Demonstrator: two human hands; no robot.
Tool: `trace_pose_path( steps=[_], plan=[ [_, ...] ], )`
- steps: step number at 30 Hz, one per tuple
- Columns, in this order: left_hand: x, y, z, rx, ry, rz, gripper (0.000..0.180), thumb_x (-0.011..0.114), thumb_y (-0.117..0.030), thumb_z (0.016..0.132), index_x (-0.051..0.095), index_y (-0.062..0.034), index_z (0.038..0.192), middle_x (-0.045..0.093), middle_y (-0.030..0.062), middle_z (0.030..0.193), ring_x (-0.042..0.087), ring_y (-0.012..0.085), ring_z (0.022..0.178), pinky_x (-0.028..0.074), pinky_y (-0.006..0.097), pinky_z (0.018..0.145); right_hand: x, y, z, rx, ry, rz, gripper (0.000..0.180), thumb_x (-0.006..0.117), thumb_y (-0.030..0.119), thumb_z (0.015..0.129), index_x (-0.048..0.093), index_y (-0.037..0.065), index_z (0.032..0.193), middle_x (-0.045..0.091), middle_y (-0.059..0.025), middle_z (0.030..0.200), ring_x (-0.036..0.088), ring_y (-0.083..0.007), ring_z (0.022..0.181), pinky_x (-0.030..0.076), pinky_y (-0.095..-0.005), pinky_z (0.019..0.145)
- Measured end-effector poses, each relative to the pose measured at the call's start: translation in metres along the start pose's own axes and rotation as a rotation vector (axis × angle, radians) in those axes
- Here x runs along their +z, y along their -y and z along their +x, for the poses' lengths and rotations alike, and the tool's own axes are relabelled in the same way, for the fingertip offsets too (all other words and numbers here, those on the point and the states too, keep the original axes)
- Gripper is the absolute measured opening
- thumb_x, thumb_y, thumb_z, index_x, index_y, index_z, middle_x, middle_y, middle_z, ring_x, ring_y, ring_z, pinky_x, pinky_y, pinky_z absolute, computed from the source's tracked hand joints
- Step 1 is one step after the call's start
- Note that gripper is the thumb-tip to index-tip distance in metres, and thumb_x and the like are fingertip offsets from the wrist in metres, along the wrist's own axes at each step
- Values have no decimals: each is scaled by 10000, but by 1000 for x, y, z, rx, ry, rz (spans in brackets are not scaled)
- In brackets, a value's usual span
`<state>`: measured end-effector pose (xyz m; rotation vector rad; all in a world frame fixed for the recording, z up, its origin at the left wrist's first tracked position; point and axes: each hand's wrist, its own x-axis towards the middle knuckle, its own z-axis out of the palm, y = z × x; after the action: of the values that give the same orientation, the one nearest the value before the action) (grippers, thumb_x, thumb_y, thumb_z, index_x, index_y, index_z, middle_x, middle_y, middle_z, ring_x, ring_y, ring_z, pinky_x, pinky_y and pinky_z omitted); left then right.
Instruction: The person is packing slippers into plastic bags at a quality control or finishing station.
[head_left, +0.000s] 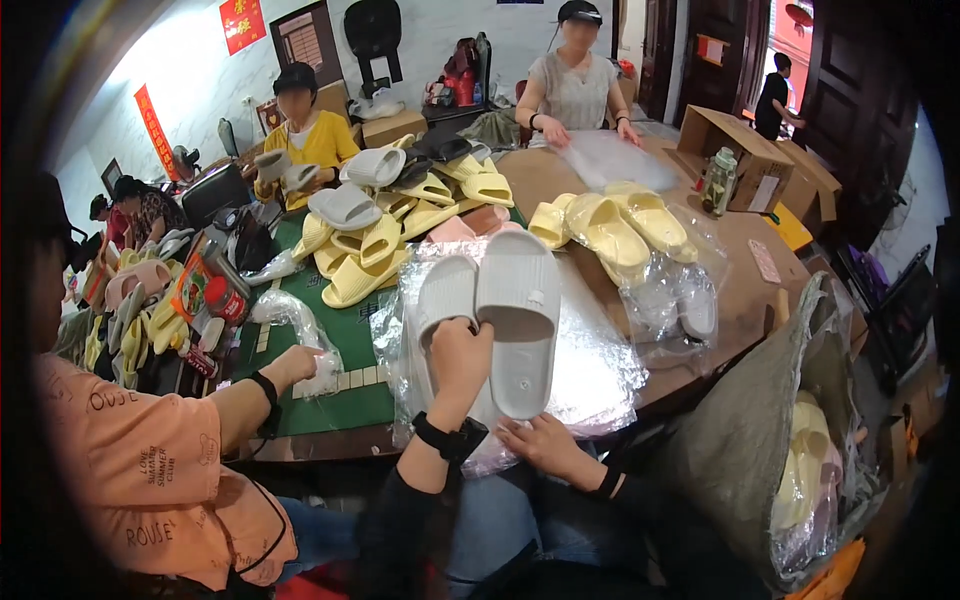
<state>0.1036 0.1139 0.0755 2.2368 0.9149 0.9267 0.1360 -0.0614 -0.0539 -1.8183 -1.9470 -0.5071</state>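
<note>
A pair of grey slippers is held upright, toes pointing to the far side, above a silvery stack of clear plastic bags at the near edge of a crowded table. The pair is gripped by the left hand, its fingers closed at the inner edges where the two slippers meet; a dark watch is worn at that wrist. The right hand is placed just below the heel of the right-hand slipper, at the near edge of the bags; whether any plastic is pinched there cannot be told.

Yellow slippers are heaped with grey ones at the far left, partly on a green mat. More yellow slippers, wrapped in clear film, are set on the brown tabletop at the far right. At the near right, a large grey-green sack is packed with slippers.

Across the table, grey slippers are held by a co-worker in yellow, and a clear plastic sheet is handled by another in grey.
</note>
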Motion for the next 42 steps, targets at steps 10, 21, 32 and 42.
trace_pose_path(
  steps=[10, 21, 32, 42],
  plan=[
    [15, 0, 0, -71, 65, -27, 298, 633, -227, 751, 632, 63, 684, 610, 269, 753, 601, 422, 747, 479, 483, 719, -10, -29, -5, 114, -151, -120, 102, 632, 170, 689, 617, 122, 778, 554, -28, 797, 566, -211, 781, 437, -348, 633],
    [24, -3, -18, -44, 245, -9, 363, 550, -320, 869, 641, 24, 798, 635, 240, 819, 625, 408, 792, 497, 468, 721, -43, -7, -22, 221, 264, -66, 338, 657, 193, 769, 637, 95, 1092, 600, -127, 1135, 535, -339, 1091, 420, -461, 913],
    [46, 29, -94, 204, 149, -91, 356, 607, -238, 847, 530, -30, 1125, 525, 196, 1072, 545, 386, 973, 452, 460, 802, -66, -21, 18, 616, -110, 370, 165, 610, 105, 862, 634, 23, 1003, 592, -203, 1124, 544, -365, 1075, 429, -416, 928],
    [36, 58, -192, 355, 283, 168, 497, 666, -162, 752, 481, -45, 1199, 422, 174, 1227, 451, 379, 1108, 406, 459, 938, -40, -45, 78, 587, 324, 369, 493, 516, 335, 938, 418, 168, 1392, 399, -401, 1295, 409, -551, 1184, 381, -505, 981]
  ],
)
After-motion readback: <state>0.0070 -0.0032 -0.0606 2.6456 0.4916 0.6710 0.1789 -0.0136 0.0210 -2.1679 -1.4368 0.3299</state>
